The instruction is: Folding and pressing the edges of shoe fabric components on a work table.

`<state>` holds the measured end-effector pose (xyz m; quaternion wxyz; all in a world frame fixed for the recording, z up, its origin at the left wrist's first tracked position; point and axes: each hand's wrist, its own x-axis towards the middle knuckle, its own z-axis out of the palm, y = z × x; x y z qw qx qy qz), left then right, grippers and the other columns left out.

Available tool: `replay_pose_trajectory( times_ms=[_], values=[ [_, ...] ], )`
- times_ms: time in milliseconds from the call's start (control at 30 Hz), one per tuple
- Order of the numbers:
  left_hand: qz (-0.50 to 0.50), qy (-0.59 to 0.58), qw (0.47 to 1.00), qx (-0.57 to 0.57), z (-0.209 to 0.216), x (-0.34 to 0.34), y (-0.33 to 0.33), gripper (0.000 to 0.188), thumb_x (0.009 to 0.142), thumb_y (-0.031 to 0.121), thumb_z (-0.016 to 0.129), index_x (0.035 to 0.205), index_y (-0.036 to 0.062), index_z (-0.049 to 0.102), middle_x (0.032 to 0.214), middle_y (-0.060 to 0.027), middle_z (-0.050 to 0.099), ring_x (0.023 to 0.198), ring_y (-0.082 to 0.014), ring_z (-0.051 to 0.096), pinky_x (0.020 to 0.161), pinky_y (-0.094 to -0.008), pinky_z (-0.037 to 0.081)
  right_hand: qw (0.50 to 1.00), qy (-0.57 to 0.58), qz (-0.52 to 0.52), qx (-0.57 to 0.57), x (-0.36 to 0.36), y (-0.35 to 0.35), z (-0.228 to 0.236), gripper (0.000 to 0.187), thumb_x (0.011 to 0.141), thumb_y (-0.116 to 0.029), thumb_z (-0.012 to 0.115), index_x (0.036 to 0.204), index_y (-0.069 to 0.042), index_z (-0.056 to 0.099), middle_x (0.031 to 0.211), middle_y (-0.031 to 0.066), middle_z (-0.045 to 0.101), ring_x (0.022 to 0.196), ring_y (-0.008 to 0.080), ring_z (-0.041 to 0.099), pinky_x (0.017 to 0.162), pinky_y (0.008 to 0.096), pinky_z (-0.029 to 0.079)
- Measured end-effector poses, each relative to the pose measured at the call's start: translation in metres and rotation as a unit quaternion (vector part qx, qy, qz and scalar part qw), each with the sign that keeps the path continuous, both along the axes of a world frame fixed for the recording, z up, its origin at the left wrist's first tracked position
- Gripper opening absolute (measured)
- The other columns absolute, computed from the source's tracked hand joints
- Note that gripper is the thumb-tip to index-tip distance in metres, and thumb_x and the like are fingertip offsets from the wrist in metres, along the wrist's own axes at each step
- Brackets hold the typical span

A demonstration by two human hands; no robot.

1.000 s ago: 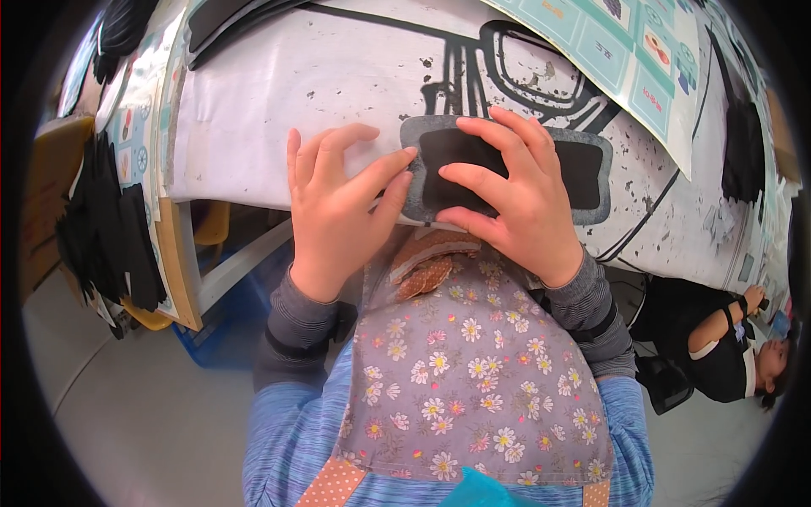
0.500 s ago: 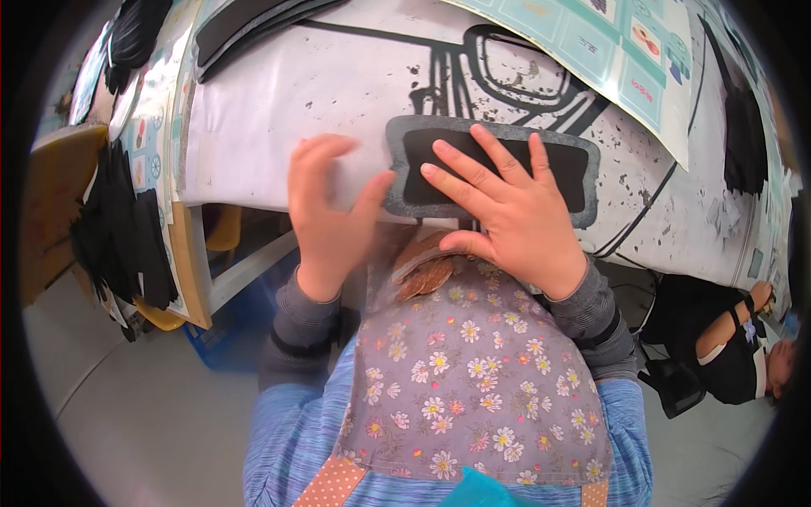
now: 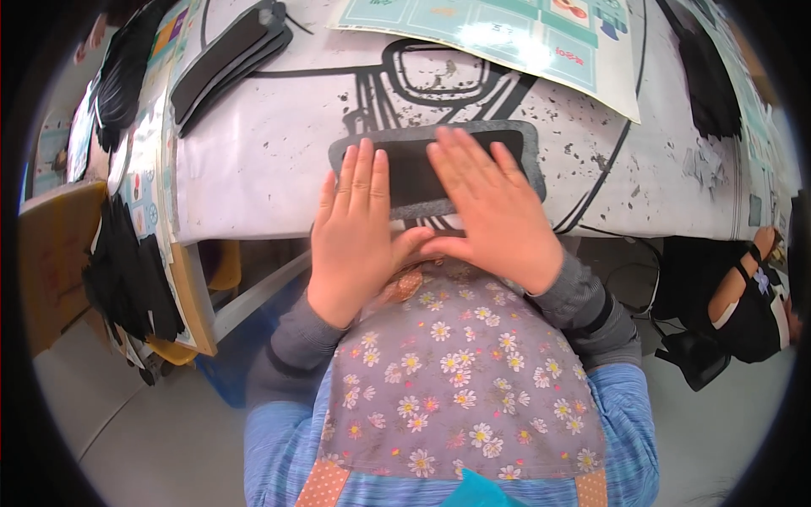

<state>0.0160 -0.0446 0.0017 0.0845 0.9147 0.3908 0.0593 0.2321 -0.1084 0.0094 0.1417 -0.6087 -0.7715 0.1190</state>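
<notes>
Black, oblong pad with rounded corners and a grey border (image 3: 410, 169), lying lengthwise near the front edge of a white bench with black line drawings (image 3: 253, 182). Flat, straight and close together, the left hand's (image 3: 351, 237) fingers cover its left part; the right hand's (image 3: 500, 221) fingers, slightly spread, cover its right half. Between them its middle shows. The thumbs meet just off its near edge. Neither hand grips anything; pressure cannot be told.

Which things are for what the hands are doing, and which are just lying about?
Seem to belong:
grey-edged black pad, under the left hand and right hand
stack of dark pads, probably

Seem just lying about:
pale-green printed sheet
black bundle at the right
</notes>
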Motion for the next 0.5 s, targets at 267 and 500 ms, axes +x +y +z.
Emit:
replay_pose_trajectory(
  times_ms=[267, 500],
  values=[
    [-0.009, 0.024, 1.000, -0.006, 0.013, 0.004, 0.002, 0.104, 0.092, 0.065, 0.065, 0.161, -0.0057, 0.032, 0.168, -0.0247, 0.032, 0.157, -0.0396, 0.030, 0.127, -0.0551, 0.023, 0.987, -0.090, -0.134, -0.017, 0.032, -0.039, 0.003, 0.106, 0.088, -0.075, 0.058, 0.166, -0.009, 0.029, 0.173, 0.0084, 0.029, 0.161, 0.0247, 0.024, 0.122, 0.0713, 0.017],
    [-0.102, 0.084, 0.987, 0.088, 0.021, 0.038, 0.008, 0.087, 0.095, 0.051, 0.064, 0.160, 0.0008, 0.037, 0.168, -0.0234, 0.032, 0.158, -0.0387, 0.028, 0.129, -0.0496, 0.020, 0.992, 0.084, 0.005, 0.095, -0.030, 0.000, -0.003, 0.107, 0.084, -0.070, 0.066, 0.162, -0.003, 0.035, 0.170, 0.0154, 0.034, 0.159, 0.0302, 0.029, 0.124, 0.0648, 0.017]
  ],
)
